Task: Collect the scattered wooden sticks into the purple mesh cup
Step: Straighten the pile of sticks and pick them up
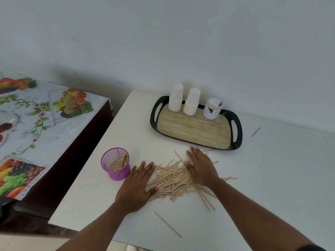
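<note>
Wooden sticks (172,178) lay in a loose heap on the white counter (262,178), near its front edge, between the two hands. One stray stick (167,224) lay apart, closer to the front edge. The counter stood against a plain pale wall (181,42). To its left stood a lower table covered by a fruit-print cloth (45,115).

The purple mesh cup (116,163) stood upright on the counter, just left of the heap, with a bundle of sticks leaning inside it. Behind the heap sat a black-rimmed tray (195,126) with a wood-pattern base, carrying two stacks of white paper cups (183,102) and a white jar (212,108).

The left hand (137,185) rested flat, palm down, at the left edge of the heap; its fingers (146,169) were straight and released, grasping nothing. The right hand (201,165) pressed flat on the right part of the heap, with extended fingers that also grasped nothing.
</note>
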`<state>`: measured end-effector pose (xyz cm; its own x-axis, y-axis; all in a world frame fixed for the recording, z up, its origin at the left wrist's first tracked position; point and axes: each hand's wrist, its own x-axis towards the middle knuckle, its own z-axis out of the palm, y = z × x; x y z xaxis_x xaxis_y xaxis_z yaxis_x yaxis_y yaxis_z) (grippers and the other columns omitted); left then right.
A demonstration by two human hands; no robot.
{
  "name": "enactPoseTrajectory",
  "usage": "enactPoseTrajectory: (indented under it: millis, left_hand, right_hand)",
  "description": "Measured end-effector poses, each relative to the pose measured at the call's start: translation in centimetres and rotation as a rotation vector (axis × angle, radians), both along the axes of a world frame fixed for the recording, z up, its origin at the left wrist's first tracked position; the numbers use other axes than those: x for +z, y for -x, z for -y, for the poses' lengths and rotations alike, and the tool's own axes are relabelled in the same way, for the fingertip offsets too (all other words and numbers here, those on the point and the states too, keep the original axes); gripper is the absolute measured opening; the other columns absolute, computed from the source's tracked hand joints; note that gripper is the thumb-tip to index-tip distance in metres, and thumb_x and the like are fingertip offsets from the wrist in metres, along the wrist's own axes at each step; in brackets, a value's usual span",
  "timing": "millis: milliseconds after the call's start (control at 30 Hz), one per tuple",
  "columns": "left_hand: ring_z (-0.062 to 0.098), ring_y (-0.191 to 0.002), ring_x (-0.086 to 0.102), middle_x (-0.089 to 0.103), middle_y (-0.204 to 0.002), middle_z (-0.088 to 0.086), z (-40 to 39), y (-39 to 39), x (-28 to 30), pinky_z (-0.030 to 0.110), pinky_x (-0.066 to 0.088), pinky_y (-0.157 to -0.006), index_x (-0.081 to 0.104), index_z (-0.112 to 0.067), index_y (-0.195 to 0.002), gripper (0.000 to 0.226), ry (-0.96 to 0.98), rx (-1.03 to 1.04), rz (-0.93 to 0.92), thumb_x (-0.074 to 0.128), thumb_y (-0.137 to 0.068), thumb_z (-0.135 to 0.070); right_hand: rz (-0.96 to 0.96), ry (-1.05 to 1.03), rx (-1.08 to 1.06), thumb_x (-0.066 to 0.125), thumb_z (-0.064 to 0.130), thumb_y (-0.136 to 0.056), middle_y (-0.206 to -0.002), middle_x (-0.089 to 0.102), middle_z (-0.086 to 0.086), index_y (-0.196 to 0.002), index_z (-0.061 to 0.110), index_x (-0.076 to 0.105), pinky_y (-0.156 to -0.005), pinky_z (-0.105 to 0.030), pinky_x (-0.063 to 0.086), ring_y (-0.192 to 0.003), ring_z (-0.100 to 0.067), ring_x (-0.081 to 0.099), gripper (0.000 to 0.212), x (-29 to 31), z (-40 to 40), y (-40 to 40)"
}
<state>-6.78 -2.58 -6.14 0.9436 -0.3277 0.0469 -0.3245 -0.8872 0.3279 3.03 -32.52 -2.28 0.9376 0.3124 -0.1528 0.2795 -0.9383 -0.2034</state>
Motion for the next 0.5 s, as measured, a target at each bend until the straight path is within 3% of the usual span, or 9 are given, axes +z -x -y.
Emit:
enactPoseTrajectory:
  millis: [67, 167, 233, 300, 433, 500]
  left_hand:
    - [0.007, -0.157, -0.01, 0.001, -0.171, -0.017, 0.0, 0.0, 0.0, 0.038, 0.003, -0.128, 0.005, -0.031, -0.164, 0.075, 0.009, -0.005, -0.01, 0.025, -0.103, -0.069]
    - [0.007, -0.157, -0.008, 0.003, -0.171, -0.017, -0.1, 0.0, 0.0, 0.04, 0.004, -0.129, 0.008, -0.031, -0.164, 0.074, 0.007, -0.008, -0.014, 0.026, -0.103, -0.068]
    - [0.007, -0.157, -0.007, 0.004, -0.171, -0.016, 0.0, 0.0, 0.1, 0.04, 0.005, -0.129, 0.011, -0.03, -0.164, 0.074, 0.008, -0.006, -0.014, 0.027, -0.103, -0.068]
    - [0.008, -0.157, -0.007, 0.005, -0.171, -0.016, 0.0, 0.0, 0.2, 0.04, 0.005, -0.129, 0.011, -0.03, -0.164, 0.074, 0.008, -0.008, -0.017, 0.027, -0.103, -0.068]
    - [0.008, -0.157, -0.007, 0.005, -0.171, -0.016, 0.0, 0.0, 0.2, 0.041, 0.007, -0.129, 0.011, -0.031, -0.164, 0.074, -0.007, -0.011, -0.018, 0.026, -0.103, -0.069]
    - [0.008, -0.157, -0.006, 0.006, -0.171, -0.016, -0.1, 0.0, 0.3, 0.043, 0.01, -0.129, 0.012, -0.031, -0.164, 0.073, 0.003, -0.014, -0.022, 0.027, -0.103, -0.069]
  right_hand:
    - [0.029, 0.033, -0.043, 0.013, 0.063, -0.105, -0.172, 0.019, -0.003, -0.162, 0.021, 0.027, -0.126, -0.047, 0.023, -0.159, -0.023, 0.015, 0.072, -0.2, -1.0, 1.1]
    - [0.129, 0.037, -0.082, 0.009, 0.065, -0.102, -0.157, 0.047, -0.002, -0.147, 0.022, 0.051, -0.11, -0.048, 0.04, -0.144, -0.024, 0.042, 0.076, -0.2, -1.2, 2.3]
    - [0.185, -0.036, -0.118, 0.014, 0.063, -0.102, -0.143, 0.059, 0.001, -0.135, 0.023, 0.063, -0.102, -0.047, 0.044, -0.134, -0.022, 0.051, 0.071, 0.2, 0.0, 2.2]
    - [0.209, -0.072, -0.137, 0.02, 0.06, -0.103, -0.144, 0.059, 0.003, -0.136, 0.024, 0.063, -0.106, -0.046, 0.042, -0.138, -0.021, 0.049, 0.064, 0.4, 2.0, 1.8]
    - [0.083, -0.033, -0.065, 0.015, 0.058, -0.105, -0.168, 0.031, 0.007, -0.158, 0.027, 0.038, -0.125, -0.046, 0.026, -0.157, -0.017, 0.022, 0.065, -0.1, 5.6, 2.6]
    - [0.137, -0.023, -0.089, 0.019, 0.056, -0.106, -0.165, 0.037, 0.005, -0.156, 0.026, 0.042, -0.12, -0.044, 0.033, -0.153, -0.018, 0.031, 0.063, -0.5, 6.6, 3.8]
